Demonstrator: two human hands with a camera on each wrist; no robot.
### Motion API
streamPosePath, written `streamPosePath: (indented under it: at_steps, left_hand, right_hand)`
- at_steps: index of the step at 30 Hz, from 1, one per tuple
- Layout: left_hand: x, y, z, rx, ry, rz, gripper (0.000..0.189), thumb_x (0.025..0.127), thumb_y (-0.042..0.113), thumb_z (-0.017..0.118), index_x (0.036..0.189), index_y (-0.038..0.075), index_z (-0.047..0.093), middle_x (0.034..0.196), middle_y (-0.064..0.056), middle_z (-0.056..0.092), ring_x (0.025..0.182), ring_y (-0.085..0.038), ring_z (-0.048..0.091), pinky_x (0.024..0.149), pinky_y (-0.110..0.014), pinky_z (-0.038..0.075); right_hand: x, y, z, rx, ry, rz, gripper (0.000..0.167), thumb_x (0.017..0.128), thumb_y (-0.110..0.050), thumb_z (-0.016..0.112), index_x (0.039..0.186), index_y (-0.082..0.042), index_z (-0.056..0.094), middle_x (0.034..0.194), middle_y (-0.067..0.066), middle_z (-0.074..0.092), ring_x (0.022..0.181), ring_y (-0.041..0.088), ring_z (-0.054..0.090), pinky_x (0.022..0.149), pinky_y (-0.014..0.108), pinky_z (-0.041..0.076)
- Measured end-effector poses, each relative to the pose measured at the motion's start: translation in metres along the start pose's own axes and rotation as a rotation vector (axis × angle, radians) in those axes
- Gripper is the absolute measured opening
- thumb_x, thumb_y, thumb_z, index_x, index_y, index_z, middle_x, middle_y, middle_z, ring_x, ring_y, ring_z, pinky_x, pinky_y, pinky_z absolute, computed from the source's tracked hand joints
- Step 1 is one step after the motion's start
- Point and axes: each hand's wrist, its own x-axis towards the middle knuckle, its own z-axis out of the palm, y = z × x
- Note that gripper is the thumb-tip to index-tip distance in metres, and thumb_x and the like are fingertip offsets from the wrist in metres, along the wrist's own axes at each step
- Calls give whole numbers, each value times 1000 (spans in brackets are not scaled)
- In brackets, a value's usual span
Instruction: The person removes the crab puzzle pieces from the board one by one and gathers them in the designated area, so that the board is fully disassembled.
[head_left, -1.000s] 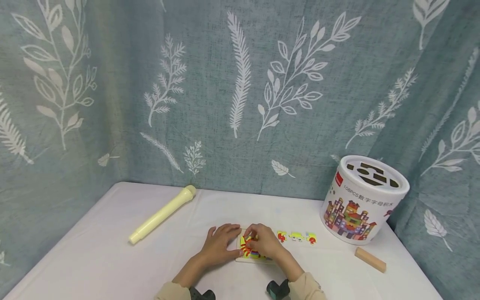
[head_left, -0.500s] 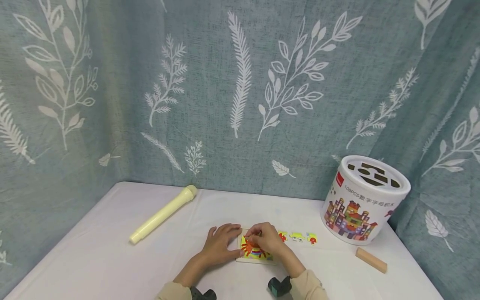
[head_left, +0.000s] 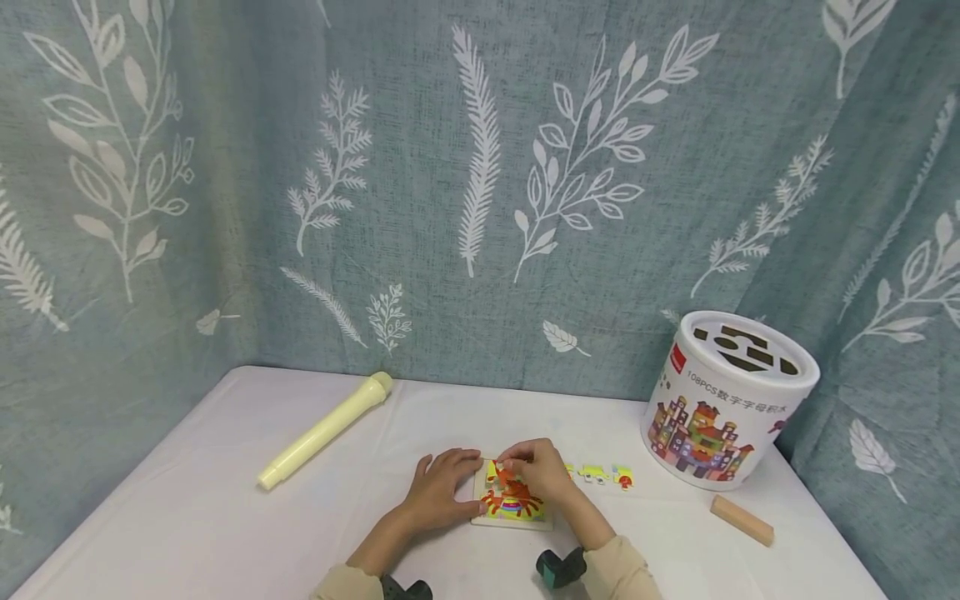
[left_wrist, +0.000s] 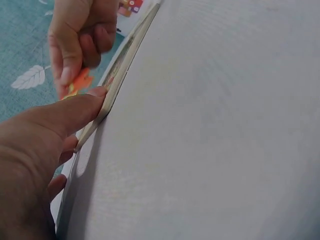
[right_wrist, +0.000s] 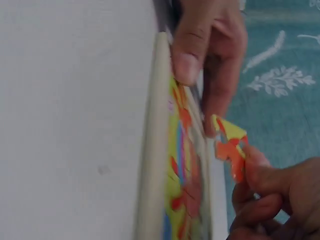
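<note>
A small framed jigsaw puzzle board (head_left: pixel 512 524) with a red crab picture lies on the table. My left hand (head_left: pixel 442 493) rests along its left side, the thumb on the frame and the fingers spread towards the far left corner. Over the board's upper part, my right hand (head_left: pixel 545 472) pinches an orange and yellow puzzle piece (right_wrist: pixel 231 150) between thumb and fingertips. In the right wrist view the piece is tilted and apart from the board. The left wrist view shows the same piece (left_wrist: pixel 80 82) partly covered by the right fingers.
Right of the board lie several loose puzzle pieces (head_left: pixel 594 474), partly hidden by the right hand. A white block bucket (head_left: pixel 708 417) stands at the back right, with a wooden block (head_left: pixel 741 520) before it. A pale yellow stick (head_left: pixel 324 432) lies left.
My right hand has shifted slightly right and away from me, lifting the pinched piece off the board and covering part of the loose row. The left hand has stayed in place.
</note>
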Motion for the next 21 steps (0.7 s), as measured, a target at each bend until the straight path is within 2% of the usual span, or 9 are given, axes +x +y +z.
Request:
streamPosePath:
  at_steps: [5,11,15,21]
  left_hand:
    - [0,0,1,-2,15,14,62,74,36,70,125,4,54,134,-9,48,128,-33,37,102,-65,16]
    - [-3,-1,0,-12,19,7,63,74,36,71,124,2,54,133,-11,49,128,-34,37,101,-66,15]
    - [-2,0,0,-25,8,3,63,75,36,71,125,2,54,134,-11,48,129,-34,37,102,-67,14]
    - [-1,-1,2,-29,5,1,63,75,38,70,126,3,53,135,-10,47,129,-34,36,102,-67,13]
  right_hand:
    - [-9,10,-26,-38,69,124,12,87,-7,60,89,-2,71,83,4,67,72,12,50,62,22,43]
    - [-30,31,-50,-75,69,269,10,85,-5,61,86,-1,71,79,1,65,70,13,47,60,24,38]
    - [-41,36,-56,-83,58,250,9,84,-1,61,84,1,70,75,3,65,66,12,47,58,23,39]
    - [-46,37,-54,-167,75,188,8,82,-1,62,80,-2,70,71,1,61,67,12,47,59,23,39]
